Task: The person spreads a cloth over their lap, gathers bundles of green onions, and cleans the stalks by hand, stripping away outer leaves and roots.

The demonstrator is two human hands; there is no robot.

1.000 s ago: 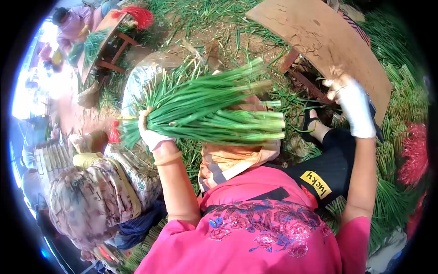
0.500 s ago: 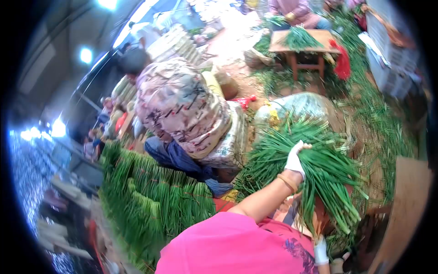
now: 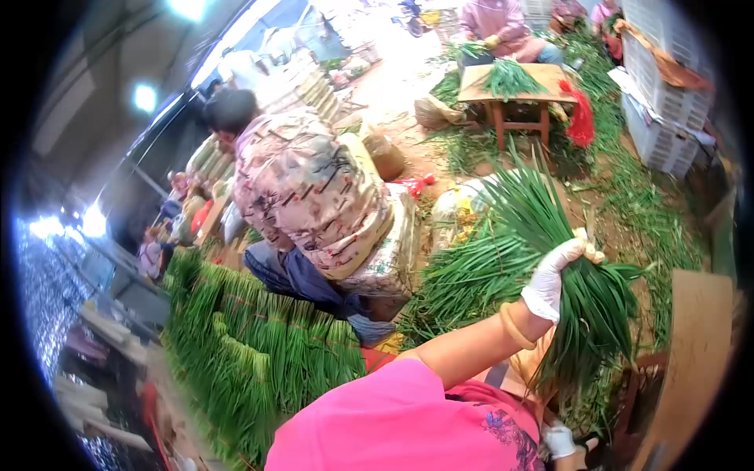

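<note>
My left hand (image 3: 559,271), in a white glove with bare fingertips and a bangle at the wrist, is wrapped round a bunch of long green stalks (image 3: 589,314). The bunch fans out above and below the grip. Behind it, more loose green stalks (image 3: 479,267) lie heaped beside a clear plastic bag (image 3: 455,206). My right hand (image 3: 559,441), also white-gloved, is low at the bottom edge by my lap; its fingers are mostly hidden.
A co-worker in a patterned jacket (image 3: 314,188) sits at the left. Tied green bundles (image 3: 290,345) stand in rows below. A small table (image 3: 542,78) with stalks, another person (image 3: 503,31) and white crates (image 3: 667,102) are behind. A wooden board (image 3: 687,353) stands at right.
The view has swung left since the first frame. Since the second, my left hand has moved right, with the bunch now gathered in its grip above the heap.
</note>
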